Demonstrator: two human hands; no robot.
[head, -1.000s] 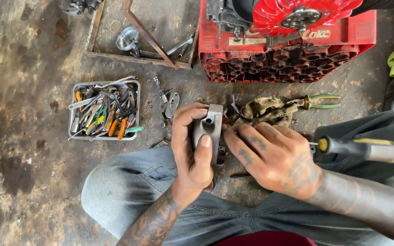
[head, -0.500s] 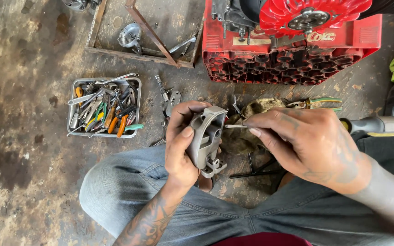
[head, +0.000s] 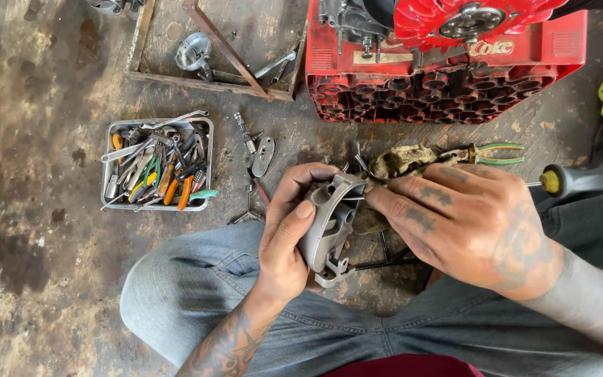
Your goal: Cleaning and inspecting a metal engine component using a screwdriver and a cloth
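Above the lap, over the stained floor [head: 29,209], the left hand [head: 284,241] clasps a grey moulded metal housing [head: 329,227]; the right hand [head: 469,220] pinches a thin screwdriver shaft into it, black handle [head: 581,180] trailing. This looks like working a fastener inside; next calls for steady seating and turning. A tray of pliers [head: 156,164] sits nearby.

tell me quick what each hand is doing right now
Left hand: closed on the grey metal part, thumb across its face.
Right hand: fingertips pinched at the part's upper edge; whether the grip holds anything cannot be told.
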